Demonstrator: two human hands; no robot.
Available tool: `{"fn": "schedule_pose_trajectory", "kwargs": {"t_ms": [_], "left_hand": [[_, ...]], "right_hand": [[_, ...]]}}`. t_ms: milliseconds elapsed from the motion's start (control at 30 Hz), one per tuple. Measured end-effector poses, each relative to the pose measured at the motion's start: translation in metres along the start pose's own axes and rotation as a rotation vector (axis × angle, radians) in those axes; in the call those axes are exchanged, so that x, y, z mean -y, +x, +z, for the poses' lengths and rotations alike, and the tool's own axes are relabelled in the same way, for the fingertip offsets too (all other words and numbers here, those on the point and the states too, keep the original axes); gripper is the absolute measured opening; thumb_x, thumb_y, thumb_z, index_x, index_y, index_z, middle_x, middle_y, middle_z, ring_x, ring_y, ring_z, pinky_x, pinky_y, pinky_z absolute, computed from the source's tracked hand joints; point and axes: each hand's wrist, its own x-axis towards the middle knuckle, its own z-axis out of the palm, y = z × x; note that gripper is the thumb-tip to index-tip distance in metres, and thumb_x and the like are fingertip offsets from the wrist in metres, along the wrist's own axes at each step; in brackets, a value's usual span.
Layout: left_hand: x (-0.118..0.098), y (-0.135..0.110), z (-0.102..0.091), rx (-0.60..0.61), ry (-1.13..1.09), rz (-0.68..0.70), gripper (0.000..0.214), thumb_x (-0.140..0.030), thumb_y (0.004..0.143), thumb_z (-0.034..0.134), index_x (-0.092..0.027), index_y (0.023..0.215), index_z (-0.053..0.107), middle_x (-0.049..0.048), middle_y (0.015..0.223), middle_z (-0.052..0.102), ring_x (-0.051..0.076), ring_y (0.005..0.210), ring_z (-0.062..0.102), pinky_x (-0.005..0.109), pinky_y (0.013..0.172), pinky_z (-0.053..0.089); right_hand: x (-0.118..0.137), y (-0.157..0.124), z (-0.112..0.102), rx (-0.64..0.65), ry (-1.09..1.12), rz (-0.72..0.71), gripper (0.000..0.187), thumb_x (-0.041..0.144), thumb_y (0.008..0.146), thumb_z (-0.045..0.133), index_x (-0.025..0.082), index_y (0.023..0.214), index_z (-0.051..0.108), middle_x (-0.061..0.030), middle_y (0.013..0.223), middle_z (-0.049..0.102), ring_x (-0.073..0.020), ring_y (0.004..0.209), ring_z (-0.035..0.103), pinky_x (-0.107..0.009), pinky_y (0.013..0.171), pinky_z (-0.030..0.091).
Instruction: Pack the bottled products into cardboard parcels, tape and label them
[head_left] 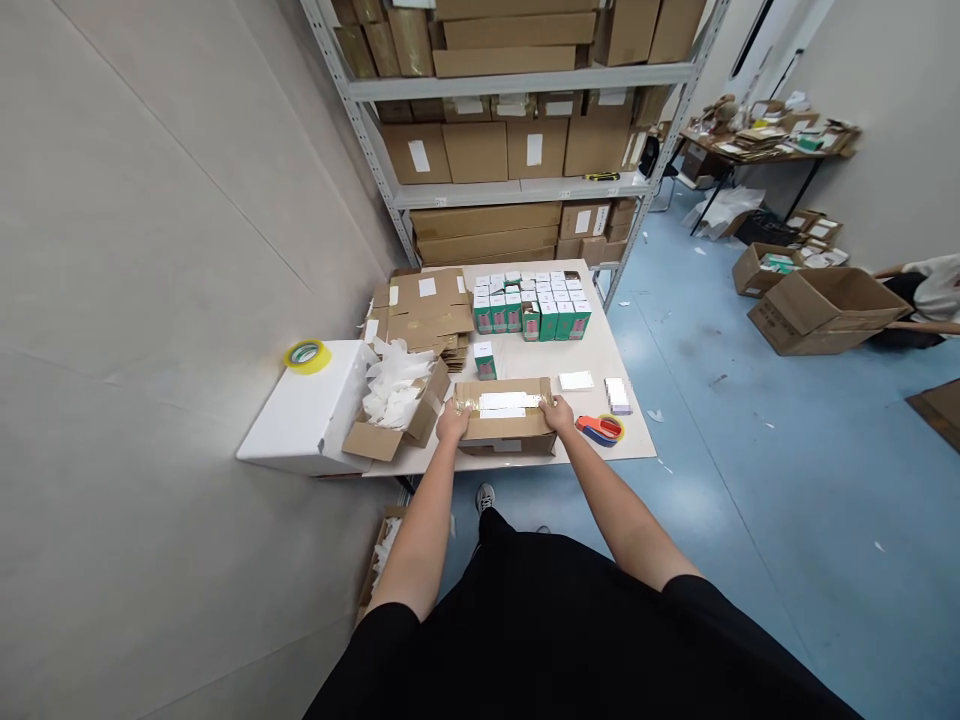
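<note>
A cardboard box (504,425) with clear tape and white labels on its top lies at the front edge of the table. My left hand (452,422) grips its left end and my right hand (557,414) its right end, fingers partly hidden against the cardboard. Just behind it stands one small green-and-white carton (484,361). Right of the box are a red-and-blue tape dispenser (600,431), a stack of white cards (576,381) and a second small stack (618,395).
Rows of green-and-white cartons (555,310) stand at the table's back. To the left are flattened cardboard (427,300), an open box of white paper (397,400) and yellow tape (307,356) on a white box. Shelving (517,190) rises behind. A person's arm (930,327) shows far right.
</note>
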Motion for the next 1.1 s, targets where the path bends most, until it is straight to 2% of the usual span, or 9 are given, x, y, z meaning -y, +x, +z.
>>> {"fn": "schedule_pose_trajectory", "kwargs": {"t_ms": [100,200,333,467,700,900,1000,1100], "left_hand": [[-0.002,-0.009,-0.001,-0.036,-0.003,-0.022,0.064,-0.054,0.091,0.067,-0.028,0.149,0.055,0.0127,0.130,0.075,0.035,0.121,0.069,0.043,0.099,0.051],[-0.006,-0.014,-0.001,-0.066,-0.013,-0.038,0.061,-0.051,0.093,0.066,-0.030,0.149,0.056,0.0094,0.135,0.073,0.032,0.122,0.069,0.040,0.098,0.051],[-0.010,-0.017,-0.002,-0.092,-0.005,-0.056,0.065,-0.052,0.091,0.068,-0.031,0.151,0.054,0.0071,0.137,0.073,0.032,0.122,0.068,0.040,0.098,0.052],[-0.012,-0.016,-0.003,-0.096,0.029,-0.080,0.065,-0.053,0.091,0.069,-0.030,0.150,0.055,0.0091,0.132,0.074,0.033,0.120,0.069,0.042,0.097,0.052],[-0.007,-0.010,-0.004,-0.041,0.037,-0.028,0.063,-0.047,0.095,0.063,-0.027,0.154,0.050,0.0123,0.133,0.073,0.034,0.121,0.069,0.041,0.096,0.051],[0.006,-0.006,-0.005,0.046,-0.038,0.038,0.069,-0.048,0.098,0.061,-0.028,0.160,0.042,0.0135,0.143,0.068,0.033,0.124,0.068,0.040,0.100,0.051],[0.018,0.001,-0.014,0.104,-0.057,0.044,0.069,-0.050,0.098,0.060,-0.028,0.161,0.041,0.0130,0.135,0.072,0.033,0.119,0.070,0.041,0.097,0.052],[0.034,0.010,-0.032,0.122,-0.021,0.002,0.068,-0.052,0.098,0.059,-0.026,0.159,0.043,0.0142,0.133,0.073,0.035,0.117,0.071,0.042,0.096,0.052]], "right_hand": [[0.002,-0.001,0.006,-0.034,-0.118,-0.028,0.041,0.045,0.101,0.053,0.016,0.129,0.061,-0.0214,0.129,0.070,-0.0336,0.120,0.067,-0.039,0.097,0.051],[0.004,-0.005,0.010,-0.054,-0.194,-0.026,0.033,0.042,0.105,0.051,0.018,0.124,0.060,-0.0184,0.126,0.070,-0.0305,0.117,0.067,-0.035,0.092,0.050],[0.004,-0.010,0.012,-0.066,-0.216,-0.031,0.030,0.041,0.107,0.047,0.018,0.122,0.058,-0.0176,0.127,0.068,-0.0304,0.114,0.067,-0.035,0.090,0.049],[0.001,-0.014,0.016,-0.097,-0.197,-0.014,0.031,0.042,0.105,0.051,0.018,0.123,0.059,-0.0177,0.127,0.069,-0.0310,0.114,0.067,-0.035,0.090,0.049],[-0.003,-0.012,0.019,-0.152,-0.045,0.036,0.044,0.048,0.094,0.063,0.020,0.128,0.060,-0.0153,0.129,0.072,-0.0313,0.118,0.068,-0.036,0.094,0.051],[-0.006,-0.023,0.017,-0.047,0.278,0.143,0.049,0.051,0.086,0.067,0.022,0.125,0.059,-0.0112,0.123,0.075,-0.0278,0.105,0.072,-0.033,0.083,0.056],[0.000,-0.031,0.021,-0.062,0.305,0.142,0.049,0.054,0.084,0.068,0.022,0.121,0.062,-0.0116,0.121,0.075,-0.0280,0.105,0.071,-0.034,0.084,0.056],[0.012,-0.037,0.034,-0.069,0.279,0.093,0.048,0.056,0.084,0.068,0.023,0.118,0.063,-0.0101,0.120,0.076,-0.0287,0.108,0.070,-0.035,0.088,0.056]]}}
